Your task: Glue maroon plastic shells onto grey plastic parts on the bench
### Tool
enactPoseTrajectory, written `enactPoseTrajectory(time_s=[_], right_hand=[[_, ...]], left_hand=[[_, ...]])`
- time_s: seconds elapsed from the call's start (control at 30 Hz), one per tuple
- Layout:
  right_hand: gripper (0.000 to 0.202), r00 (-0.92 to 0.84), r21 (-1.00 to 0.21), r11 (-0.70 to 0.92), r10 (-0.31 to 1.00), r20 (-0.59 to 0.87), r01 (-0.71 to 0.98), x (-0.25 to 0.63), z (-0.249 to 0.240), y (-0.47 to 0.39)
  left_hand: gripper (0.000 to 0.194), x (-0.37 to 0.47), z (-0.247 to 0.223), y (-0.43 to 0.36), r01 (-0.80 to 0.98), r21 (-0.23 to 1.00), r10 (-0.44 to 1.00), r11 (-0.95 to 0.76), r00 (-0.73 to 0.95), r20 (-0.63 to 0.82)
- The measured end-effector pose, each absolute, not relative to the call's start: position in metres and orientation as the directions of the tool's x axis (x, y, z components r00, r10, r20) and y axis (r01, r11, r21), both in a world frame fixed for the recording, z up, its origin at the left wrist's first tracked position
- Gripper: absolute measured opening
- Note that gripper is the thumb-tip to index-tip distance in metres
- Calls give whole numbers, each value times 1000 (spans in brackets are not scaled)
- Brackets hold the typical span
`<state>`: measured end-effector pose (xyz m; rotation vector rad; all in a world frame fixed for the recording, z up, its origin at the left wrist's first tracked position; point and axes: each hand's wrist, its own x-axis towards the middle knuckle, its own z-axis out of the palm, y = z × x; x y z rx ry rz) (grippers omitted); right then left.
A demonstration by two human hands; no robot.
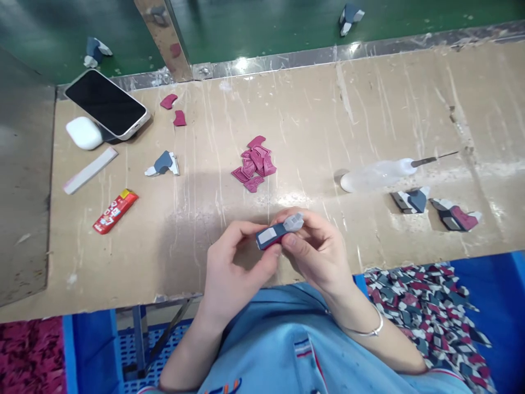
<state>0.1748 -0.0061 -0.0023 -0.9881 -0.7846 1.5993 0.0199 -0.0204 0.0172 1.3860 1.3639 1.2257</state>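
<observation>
Between my two hands is a small dark blue and grey plastic part point(275, 234) with a light grey panel and a strip of maroon along its lower edge. My left hand point(235, 268) pinches its left end between thumb and fingers. On the other end, my right hand point(320, 249) is closed round it, thumb in front, fingers partly hidden behind. Just beyond my hands lies a loose pile of maroon plastic pieces point(256, 164). To the right rests a translucent bottle point(375, 175) with a thin needle tip, near a blue and grey part point(411, 200) and a part with a maroon panel point(456, 215).
A phone point(107, 104), white case point(84, 133), pale strip point(91, 171), red packet point(115, 211) and blue-grey part point(163, 163) lie on the left. Below the table's edge are a bin of assembled parts point(430, 312) and a bin of maroon pieces point(30, 353). A metal post point(166, 38) stands behind.
</observation>
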Motion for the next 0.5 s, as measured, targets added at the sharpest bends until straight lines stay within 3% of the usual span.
enactPoseTrajectory(time_s=[0.07,0.3,0.5], right_hand=[[33,-56,-876,-215,976,-212,-432,172,-3,-10],[31,-36,-846,-221,972,-233,-485,168,-3,-13],[35,-132,-828,-271,963,-236,-491,174,9,1]], left_hand=[[17,22,19,-18,204,972,990,-118,-49,130],[19,24,23,-16,143,971,977,-193,-68,204],[17,23,23,-15,-137,987,996,88,-21,-92]])
